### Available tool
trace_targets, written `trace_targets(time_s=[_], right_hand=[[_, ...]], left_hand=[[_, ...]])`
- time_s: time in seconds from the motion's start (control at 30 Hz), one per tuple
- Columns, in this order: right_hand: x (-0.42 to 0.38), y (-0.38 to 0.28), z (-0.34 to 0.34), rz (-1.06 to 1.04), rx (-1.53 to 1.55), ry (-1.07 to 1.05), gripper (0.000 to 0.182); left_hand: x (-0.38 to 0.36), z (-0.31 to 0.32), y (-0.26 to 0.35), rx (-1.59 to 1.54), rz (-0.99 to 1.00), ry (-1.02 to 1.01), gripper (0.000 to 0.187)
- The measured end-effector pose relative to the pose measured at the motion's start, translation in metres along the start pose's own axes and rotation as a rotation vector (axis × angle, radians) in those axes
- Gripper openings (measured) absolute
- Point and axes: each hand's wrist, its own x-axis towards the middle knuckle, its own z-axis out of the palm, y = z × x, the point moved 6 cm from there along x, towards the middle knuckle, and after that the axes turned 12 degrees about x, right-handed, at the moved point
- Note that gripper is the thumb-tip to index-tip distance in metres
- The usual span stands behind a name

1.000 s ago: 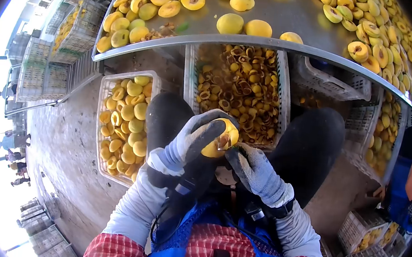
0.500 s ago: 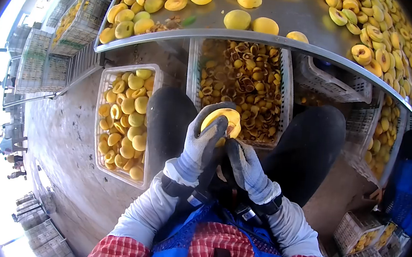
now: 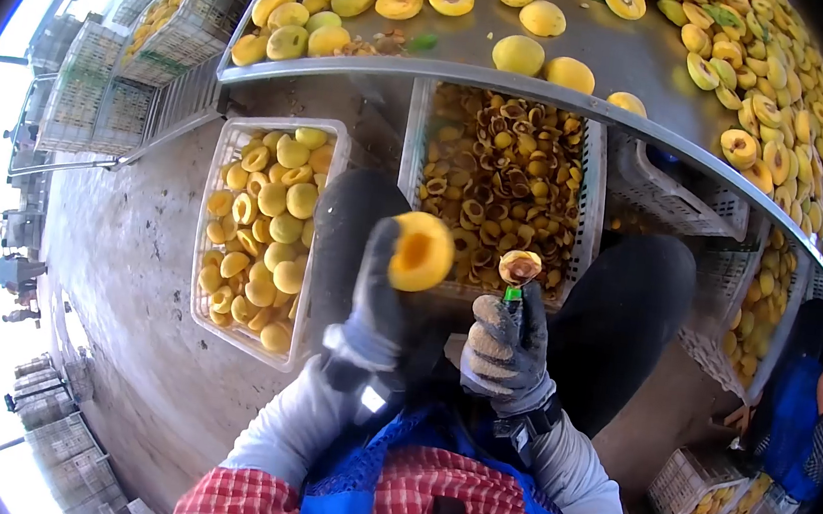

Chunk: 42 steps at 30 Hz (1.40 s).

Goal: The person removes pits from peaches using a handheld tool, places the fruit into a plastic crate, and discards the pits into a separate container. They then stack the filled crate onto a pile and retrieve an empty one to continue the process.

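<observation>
My left hand, in a grey-and-white glove, grips a yellow peach half whose cut side shows a hollow centre; motion blurs both a little. In my right hand, also gloved, is the dark handle of a pitting tool with a green band, held upright. A scooped-out piece of brown pit with a ring of flesh rests at its top; the blade is hidden. Between my knees stands a crate of pit scraps, and on the left a white crate of peach halves.
Ahead, a metal table bears peach halves and a large heap of peaches at right. More crates stand under its edge. Stacked crates are at the left. Another person's blue clothing shows at right.
My hands have moved apart. The peach half has gone left with my left hand, now hollowed, while the right hand has lifted the tool with the pit piece on it. The view has shifted slightly.
</observation>
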Motion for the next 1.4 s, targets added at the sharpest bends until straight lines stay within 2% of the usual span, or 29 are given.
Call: trace_targets(time_s=[0.03,0.13,0.2,0.27,0.3,0.33,0.37,0.4,0.43,0.5,0.53,0.6,0.63,0.73,0.77,0.8,0.87,0.93,1.0,1.07,1.13,1.23,1.33,1.4], right_hand=[[-0.002,-0.009,-0.010,0.018,-0.019,0.001,0.058],[-0.006,-0.016,-0.018,-0.011,-0.065,0.102,0.056],[-0.005,-0.019,-0.015,-0.038,-0.122,0.171,0.058],[-0.004,-0.024,-0.018,-0.080,-0.187,0.269,0.057],[-0.001,-0.026,-0.018,-0.087,-0.303,0.309,0.056],[0.000,-0.027,-0.018,-0.097,-0.415,0.356,0.055],[0.000,-0.030,-0.018,-0.108,-0.524,0.409,0.054],[0.004,-0.031,-0.015,-0.115,-0.583,0.421,0.050],[0.008,-0.032,-0.013,-0.120,-0.641,0.437,0.047],[0.013,-0.039,-0.014,-0.178,-0.756,0.471,0.038],[0.015,-0.042,-0.013,-0.217,-0.752,0.525,0.039],[0.017,-0.049,-0.004,-0.292,-0.742,0.635,0.041],[0.016,-0.053,-0.004,-0.301,-0.736,0.624,0.041],[0.008,-0.067,-0.003,-0.369,-0.767,0.621,0.042],[0.006,-0.073,0.002,-0.421,-0.815,0.638,0.042],[0.003,-0.078,0.006,-0.473,-0.859,0.655,0.043],[0.000,-0.089,0.023,-0.639,-0.815,0.642,0.038],[-0.005,-0.094,0.046,-0.756,-0.749,0.628,0.028],[-0.003,-0.090,0.065,-0.753,-0.832,0.554,0.022],[0.001,-0.089,0.075,-0.708,-1.004,0.507,0.018],[0.002,-0.090,0.074,-0.709,-1.233,0.592,0.016],[-0.004,-0.088,0.073,-0.672,-1.598,0.702,0.018],[-0.009,-0.076,0.089,-0.821,-1.866,0.565,0.020],[-0.015,-0.077,0.094,-0.802,-1.898,0.603,0.021]], left_hand=[[0.003,-0.031,0.008,0.264,0.150,0.180,0.041],[0.046,-0.167,-0.011,0.311,-0.146,0.465,0.045],[0.054,-0.250,-0.037,1.079,0.162,0.506,0.062],[0.052,-0.275,-0.071,1.652,-0.546,0.303,0.073],[0.061,-0.269,-0.079,1.629,-0.548,0.212,0.074],[0.081,-0.228,-0.050,1.655,-0.243,0.175,0.069],[0.099,-0.168,-0.005,1.573,0.179,0.242,0.060],[0.115,-0.109,0.036,1.446,0.420,0.209,0.049],[0.131,-0.055,0.068,1.301,0.572,0.184,0.043],[0.169,0.044,0.100,1.027,0.541,-0.138,0.043],[0.182,0.092,0.112,1.091,0.554,-0.255,0.043],[0.209,0.168,0.107,1.414,0.560,-0.442,0.064],[0.225,0.198,0.089,1.607,0.444,-0.605,0.072],[0.245,0.239,0.067,1.727,0.430,-0.813,0.074],[0.247,0.241,0.069,1.675,0.336,-0.846,0.064],[0.245,0.237,0.068,1.543,0.318,-0.858,0.066],[0.217,0.222,0.080,0.999,0.480,-0.847,0.073],[0.170,0.194,0.078,0.098,0.066,-0.886,0.086],[0.126,0.166,0.066,-0.085,-0.116,-0.919,0.095],[0.096,0.145,0.049,0.019,-0.138,-0.911,0.096],[0.073,0.134,0.047,-0.093,-0.183,-0.845,0.099],[0.053,0.123,0.047,-0.102,-0.217,-0.799,0.093],[0.045,0.114,0.046,-0.145,-0.249,-0.797,0.084],[0.043,0.105,0.042,-0.126,-0.257,-0.818,0.080]])
